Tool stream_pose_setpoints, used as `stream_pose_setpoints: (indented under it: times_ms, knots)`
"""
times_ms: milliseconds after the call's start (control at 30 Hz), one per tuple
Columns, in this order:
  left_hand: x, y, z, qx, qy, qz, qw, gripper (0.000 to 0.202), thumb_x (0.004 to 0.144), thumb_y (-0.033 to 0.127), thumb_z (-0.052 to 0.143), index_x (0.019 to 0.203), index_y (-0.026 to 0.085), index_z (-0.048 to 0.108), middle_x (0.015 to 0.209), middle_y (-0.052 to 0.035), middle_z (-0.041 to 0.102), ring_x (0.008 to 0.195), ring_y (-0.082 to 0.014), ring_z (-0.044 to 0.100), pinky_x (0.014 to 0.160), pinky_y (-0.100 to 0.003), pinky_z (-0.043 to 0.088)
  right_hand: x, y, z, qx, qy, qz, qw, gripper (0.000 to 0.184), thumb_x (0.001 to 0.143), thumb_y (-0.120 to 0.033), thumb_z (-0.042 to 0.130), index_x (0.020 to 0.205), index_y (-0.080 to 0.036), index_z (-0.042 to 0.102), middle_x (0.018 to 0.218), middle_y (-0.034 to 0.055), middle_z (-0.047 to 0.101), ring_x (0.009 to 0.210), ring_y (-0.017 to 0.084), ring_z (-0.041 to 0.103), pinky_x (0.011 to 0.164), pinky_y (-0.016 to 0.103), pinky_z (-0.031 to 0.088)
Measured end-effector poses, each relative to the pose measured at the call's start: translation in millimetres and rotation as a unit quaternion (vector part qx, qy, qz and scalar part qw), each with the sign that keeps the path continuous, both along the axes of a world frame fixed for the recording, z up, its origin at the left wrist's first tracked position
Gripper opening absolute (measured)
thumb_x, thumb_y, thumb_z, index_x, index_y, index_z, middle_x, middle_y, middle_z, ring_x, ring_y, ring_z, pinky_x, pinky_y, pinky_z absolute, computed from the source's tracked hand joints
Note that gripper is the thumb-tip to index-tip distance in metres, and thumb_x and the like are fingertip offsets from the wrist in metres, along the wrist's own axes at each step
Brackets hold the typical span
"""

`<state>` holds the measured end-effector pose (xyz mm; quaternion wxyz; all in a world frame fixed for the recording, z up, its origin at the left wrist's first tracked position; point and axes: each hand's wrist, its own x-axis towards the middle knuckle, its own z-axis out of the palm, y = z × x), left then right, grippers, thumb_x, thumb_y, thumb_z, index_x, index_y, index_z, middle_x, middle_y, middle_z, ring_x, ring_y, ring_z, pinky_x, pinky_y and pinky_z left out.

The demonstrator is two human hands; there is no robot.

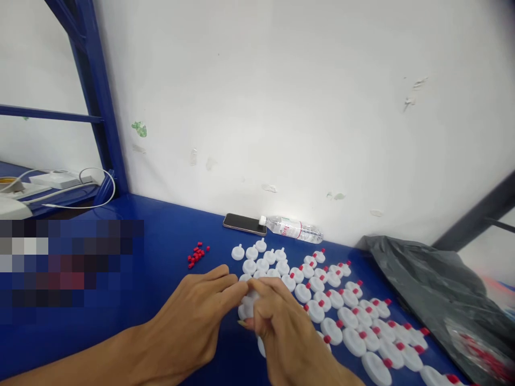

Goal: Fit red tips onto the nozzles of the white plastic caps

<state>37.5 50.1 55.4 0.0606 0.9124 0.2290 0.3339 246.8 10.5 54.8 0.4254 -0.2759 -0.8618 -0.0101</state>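
Note:
My right hand is closed round a white round lid with a spout, its thumb and curled finger gripping the disc. The fingers of my left hand are pinched together and meet the right fingertips at the top of that lid; whatever they hold is hidden. Just beyond my hands lie several white spouted lids with bare spouts. To the right spread many like them with red tips on the spouts. A small heap of loose red caps sits left of the bare lids.
At the wall, a black phone lies beside a clear water bottle on its side. A dark plastic bag and a clear bag of red pieces are at the right. Cables and a power strip lie far left on the blue table.

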Motion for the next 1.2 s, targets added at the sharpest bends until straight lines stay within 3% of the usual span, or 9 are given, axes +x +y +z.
stream_pose_setpoints:
  times_ms: [167, 267, 367, 467, 567, 700, 867, 1067, 1200]
  knots:
    - [2, -2, -1.1, -0.064, -0.018, 0.005, 0.998, 0.023, 0.092, 0.005, 0.037, 0.086, 0.024, 0.049, 0.075, 0.0019, 0.058, 0.066, -0.0172, 0.049, 0.061, -0.033, 0.032, -10, 1, -4.5, 0.113, -0.058, -0.085, 0.988, 0.029, 0.093, 0.005, 0.041, 0.1, -0.021, 0.051, 0.111, 0.0115, 0.067, 0.116, 0.025, 0.063, 0.097, 0.04, 0.06]
    - [1, 7, 10.6, -0.083, 0.001, 0.052, 0.995, 0.031, 0.106, 0.022, 0.028, 0.088, 0.024, 0.054, 0.08, 0.0004, 0.064, 0.073, -0.018, 0.054, 0.067, -0.033, 0.037, -5, 9, 9.0, 0.043, -0.069, -0.084, 0.993, 0.04, 0.096, 0.003, 0.038, 0.125, -0.02, 0.053, 0.12, 0.012, 0.068, 0.117, 0.023, 0.063, 0.1, 0.04, 0.058]
    - [-10, 34, 26.2, -0.1, 0.014, 0.147, 0.984, 0.04, 0.108, 0.036, 0.026, 0.094, 0.025, 0.061, 0.085, -0.0007, 0.069, 0.083, -0.0206, 0.058, 0.075, -0.035, 0.042, 20, 31, 32.1, -0.062, -0.066, -0.161, 0.983, 0.044, 0.103, -0.011, 0.041, 0.144, -0.024, 0.048, 0.133, 0.0113, 0.065, 0.123, 0.024, 0.063, 0.101, 0.044, 0.057]
    - [-33, 71, 33.3, -0.096, 0.002, 0.236, 0.967, 0.033, 0.105, 0.037, 0.036, 0.107, 0.024, 0.067, 0.106, -0.006, 0.074, 0.104, -0.0271, 0.06, 0.087, -0.04, 0.043, 54, 65, 52.5, -0.156, -0.059, -0.267, 0.949, 0.021, 0.101, -0.025, 0.052, 0.117, -0.026, 0.065, 0.123, 0.0063, 0.071, 0.113, 0.026, 0.068, 0.099, 0.045, 0.054]
    - [-55, 102, 28.0, -0.122, 0.021, 0.273, 0.954, 0.027, 0.1, 0.037, 0.049, 0.104, 0.023, 0.072, 0.111, -0.0072, 0.075, 0.107, -0.0287, 0.063, 0.09, -0.041, 0.047, 81, 96, 55.2, -0.193, -0.056, -0.315, 0.928, 0.011, 0.096, -0.029, 0.058, 0.098, -0.023, 0.067, 0.105, 0.0075, 0.076, 0.098, 0.028, 0.072, 0.088, 0.044, 0.054]
    - [-66, 120, 13.9, -0.182, 0.076, 0.262, 0.945, 0.023, 0.099, 0.04, 0.063, 0.104, 0.02, 0.072, 0.103, -0.0049, 0.074, 0.096, -0.0213, 0.069, 0.089, -0.04, 0.055, 96, 115, 36.4, -0.261, -0.079, -0.317, 0.908, 0.003, 0.091, -0.024, 0.066, 0.089, -0.023, 0.066, 0.098, 0.0046, 0.079, 0.095, 0.025, 0.075, 0.085, 0.038, 0.053]
    - [-68, 127, 3.4, -0.227, 0.1, 0.259, 0.934, 0.027, 0.1, 0.04, 0.064, 0.116, 0.019, 0.068, 0.117, -0.0067, 0.071, 0.101, -0.0211, 0.07, 0.089, -0.042, 0.06, 102, 117, 22.3, -0.322, -0.105, -0.294, 0.894, 0.016, 0.095, -0.033, 0.071, 0.096, -0.017, 0.069, 0.094, 0.0023, 0.078, 0.088, 0.019, 0.075, 0.084, 0.037, 0.057]
    - [-71, 132, -1.7, -0.265, 0.105, 0.246, 0.926, 0.03, 0.099, 0.039, 0.065, 0.121, 0.019, 0.067, 0.122, -0.0073, 0.07, 0.102, -0.0218, 0.07, 0.088, -0.041, 0.061, 111, 112, 31.0, -0.307, -0.123, -0.259, 0.908, 0.012, 0.093, -0.033, 0.07, 0.099, -0.022, 0.07, 0.109, 0.0066, 0.08, 0.108, 0.027, 0.074, 0.091, 0.038, 0.055]
    - [-69, 128, 2.7, -0.262, 0.084, 0.249, 0.929, 0.029, 0.1, 0.041, 0.065, 0.117, 0.018, 0.068, 0.117, -0.0066, 0.071, 0.098, -0.0204, 0.07, 0.087, -0.041, 0.061, 109, 100, 39.3, -0.282, -0.154, -0.183, 0.929, 0.035, 0.106, -0.046, 0.046, 0.111, -0.024, 0.073, 0.118, 0.0059, 0.077, 0.113, 0.026, 0.071, 0.103, 0.044, 0.052]
